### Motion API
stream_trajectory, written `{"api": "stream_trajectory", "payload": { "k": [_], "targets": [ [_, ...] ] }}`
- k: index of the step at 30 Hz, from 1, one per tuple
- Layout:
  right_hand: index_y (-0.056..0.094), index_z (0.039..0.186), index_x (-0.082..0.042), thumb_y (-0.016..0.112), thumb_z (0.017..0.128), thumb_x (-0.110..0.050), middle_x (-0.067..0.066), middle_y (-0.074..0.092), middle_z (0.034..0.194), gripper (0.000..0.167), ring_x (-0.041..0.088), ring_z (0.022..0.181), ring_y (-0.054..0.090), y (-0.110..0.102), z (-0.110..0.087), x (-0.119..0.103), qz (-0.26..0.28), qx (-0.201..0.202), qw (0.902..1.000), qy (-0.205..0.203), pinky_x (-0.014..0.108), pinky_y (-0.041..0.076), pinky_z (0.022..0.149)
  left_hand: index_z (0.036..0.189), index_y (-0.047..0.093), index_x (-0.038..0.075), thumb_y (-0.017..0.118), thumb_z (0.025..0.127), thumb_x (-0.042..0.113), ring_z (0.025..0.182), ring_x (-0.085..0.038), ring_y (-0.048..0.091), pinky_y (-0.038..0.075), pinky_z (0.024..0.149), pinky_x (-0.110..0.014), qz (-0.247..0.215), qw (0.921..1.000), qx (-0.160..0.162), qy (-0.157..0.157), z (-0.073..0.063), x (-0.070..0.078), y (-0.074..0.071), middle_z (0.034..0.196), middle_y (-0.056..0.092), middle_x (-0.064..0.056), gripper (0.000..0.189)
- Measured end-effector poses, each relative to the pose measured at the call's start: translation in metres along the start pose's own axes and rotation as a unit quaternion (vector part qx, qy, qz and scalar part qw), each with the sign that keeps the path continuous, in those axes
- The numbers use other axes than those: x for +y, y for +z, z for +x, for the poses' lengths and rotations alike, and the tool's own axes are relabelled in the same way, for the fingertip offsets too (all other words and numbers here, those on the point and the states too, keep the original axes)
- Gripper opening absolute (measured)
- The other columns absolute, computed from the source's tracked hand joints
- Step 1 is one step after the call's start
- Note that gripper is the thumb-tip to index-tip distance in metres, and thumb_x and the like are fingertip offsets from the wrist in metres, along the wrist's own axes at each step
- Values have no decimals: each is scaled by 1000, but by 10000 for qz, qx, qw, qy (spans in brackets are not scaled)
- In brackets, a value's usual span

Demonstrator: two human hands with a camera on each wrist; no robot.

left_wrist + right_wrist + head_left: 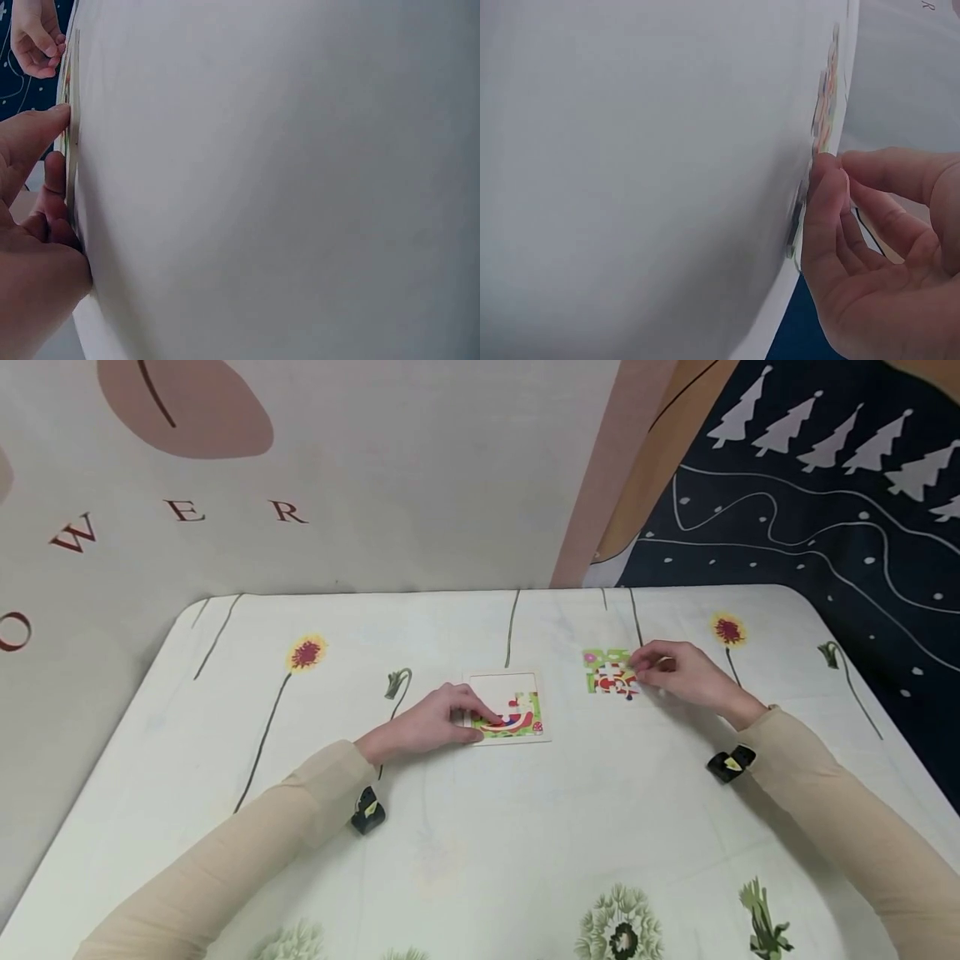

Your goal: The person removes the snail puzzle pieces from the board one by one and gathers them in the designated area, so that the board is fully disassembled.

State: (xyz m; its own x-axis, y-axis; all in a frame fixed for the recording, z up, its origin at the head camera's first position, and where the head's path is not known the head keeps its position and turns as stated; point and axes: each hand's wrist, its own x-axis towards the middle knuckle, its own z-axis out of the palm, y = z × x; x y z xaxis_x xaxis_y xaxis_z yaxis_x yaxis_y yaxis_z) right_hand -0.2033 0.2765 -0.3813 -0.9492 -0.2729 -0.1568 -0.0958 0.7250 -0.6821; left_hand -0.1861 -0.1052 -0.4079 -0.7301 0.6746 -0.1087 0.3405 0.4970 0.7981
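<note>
A square jigsaw puzzle board (502,686) lies on the white table, with colourful joined pieces along its lower and right parts and bare wood in its upper part. My left hand (442,717) rests at the board's left side, index fingertip on the pieces and thumb by the near edge. To the right lies a group of loose puzzle pieces (600,672), green, red and white. At this group's right edge, my right hand (678,672) pinches what appears to be a puzzle piece, mostly hidden by the fingers. In the right wrist view, thumb and fingertips (829,169) meet beside the pieces.
The white tablecloth (480,827) has printed flowers and stems. Behind the table hangs a pale cloth (420,485) with letters, and a dark cloth (795,552) with white trees is at the right. Both wrists wear small black devices (731,763).
</note>
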Motion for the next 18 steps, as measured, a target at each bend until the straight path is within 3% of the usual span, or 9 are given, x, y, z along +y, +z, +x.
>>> {"api": "stream_trajectory", "payload": {
  "k": [5,10,18],
  "targets": [
    [65,118,3,61,96,-5,20,63,107,24,12,83,55,-1,-5,0,40,49,10000,47,18,45,69,113,76,11,72,87,6,100,-19,51,35,86,-31,366,9992,28,178,0,2,0,110,68,-7,27],
    [65,117,3,61,96,-5,20,64,105,23,9,78,56,3,-7,-3,231,-13,9997,-85,21,46,66,113,76,12,72,88,8,95,-18,49,35,83,-30,654,9977,70,154,-1,6,0,107,68,-5,26],
    [66,115,3,62,96,-7,17,65,99,22,10,77,58,16,-5,-13,434,-202,9984,-312,22,46,67,113,76,11,71,88,7,100,-20,53,40,85,-31,437,9989,140,59,0,16,3,110,65,-7,25]
  ]
}}
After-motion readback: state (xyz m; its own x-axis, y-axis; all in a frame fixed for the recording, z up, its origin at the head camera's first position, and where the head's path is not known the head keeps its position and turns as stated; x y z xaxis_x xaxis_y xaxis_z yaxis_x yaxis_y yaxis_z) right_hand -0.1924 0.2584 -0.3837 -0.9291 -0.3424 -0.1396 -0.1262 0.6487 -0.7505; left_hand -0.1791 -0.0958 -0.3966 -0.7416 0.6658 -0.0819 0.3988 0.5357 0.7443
